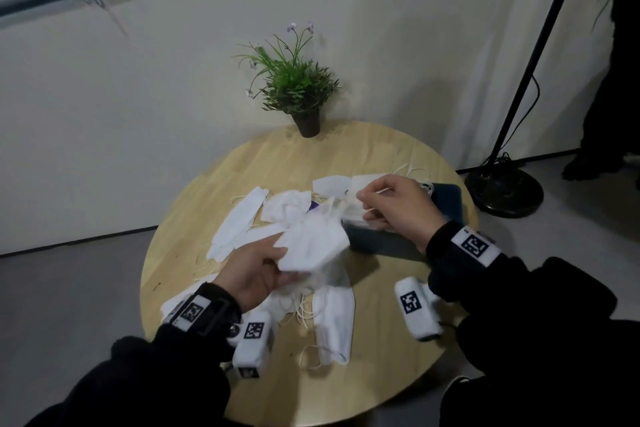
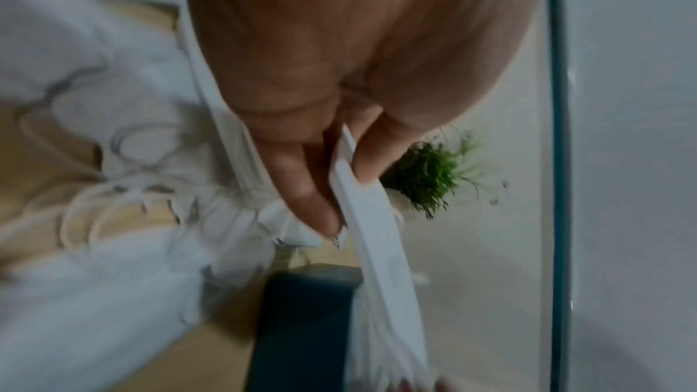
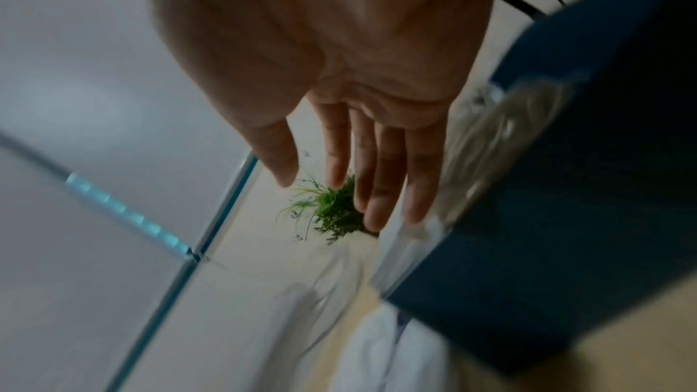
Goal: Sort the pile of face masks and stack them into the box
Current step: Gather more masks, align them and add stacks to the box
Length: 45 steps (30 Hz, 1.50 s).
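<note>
On the round wooden tabletop (image 1: 398, 374) that fills the lower centre of the head view, we see loose white face masks (image 1: 239, 222) strewn across its middle and left, with the dark blue box (image 1: 381, 241) right of centre and a few masks already lying in its open top. A small potted plant (image 1: 294, 87) stands at the tabletop's far edge, upper centre.

Our left hand (image 1: 252, 274), lower centre, pinches a folded white mask (image 1: 315, 244) between thumb and fingers, holding it up just left of the box. Our right hand (image 1: 398, 208) hovers over the box's open top with fingers loosely extended and grasping nothing in the wrist view; whether a thin ear loop runs under its fingertips in the head view, we cannot tell.

The biggest risk, as we judge it, is the pile itself: ear loops (image 1: 301, 314) lie tangled below the held mask, and one caught on it could drag neighbours along or off the tabletop's near edge. Next, the mask may land crooked on the stack in the box and spoil its order. Smallest, a light pinch could let the mask slip before it reaches the box.
</note>
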Tool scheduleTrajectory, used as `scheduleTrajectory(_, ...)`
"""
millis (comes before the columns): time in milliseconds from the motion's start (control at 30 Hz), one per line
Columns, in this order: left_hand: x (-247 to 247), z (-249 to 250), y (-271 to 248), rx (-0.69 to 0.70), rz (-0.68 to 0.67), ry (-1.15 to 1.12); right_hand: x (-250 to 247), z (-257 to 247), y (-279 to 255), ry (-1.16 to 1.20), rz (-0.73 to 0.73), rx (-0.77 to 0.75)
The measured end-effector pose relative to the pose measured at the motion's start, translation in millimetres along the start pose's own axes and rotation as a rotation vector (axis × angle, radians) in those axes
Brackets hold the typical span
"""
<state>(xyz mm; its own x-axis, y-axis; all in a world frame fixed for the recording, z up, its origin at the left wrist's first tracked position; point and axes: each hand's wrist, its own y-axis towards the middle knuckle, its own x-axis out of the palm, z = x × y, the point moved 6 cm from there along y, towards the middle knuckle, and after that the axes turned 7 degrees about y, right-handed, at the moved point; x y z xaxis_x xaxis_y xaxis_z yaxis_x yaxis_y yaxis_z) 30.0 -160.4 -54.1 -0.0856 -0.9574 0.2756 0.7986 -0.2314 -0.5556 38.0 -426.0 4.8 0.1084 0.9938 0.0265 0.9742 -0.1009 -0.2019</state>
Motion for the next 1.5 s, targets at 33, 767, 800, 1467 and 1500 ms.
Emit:
scheduleTrajectory(33, -6, -2, 5, -0.012, 0.074, -0.115, -7, -2, -1, -0.161, 0.035, -0.059)
scheduleTrajectory(767, 110, 58, 38, 0.763, 0.020, 0.733, -37, 28, 7, -0.604, 0.000, -0.088)
scheduleTrajectory(800, 110, 58, 42, 0.761, 0.027, 0.763, -42, 27, 8, -0.572, 0.030, -0.078)
scheduleTrajectory(1467, 109, 50, 43, 0.799, 0.213, 0.737, -49, 26, 10, -0.597, 0.152, -0.173)
scheduleTrajectory(1500, 113, 50, 43, 0.815, 0.218, 0.746, -51, 25, 11, -0.574, 0.156, -0.167)
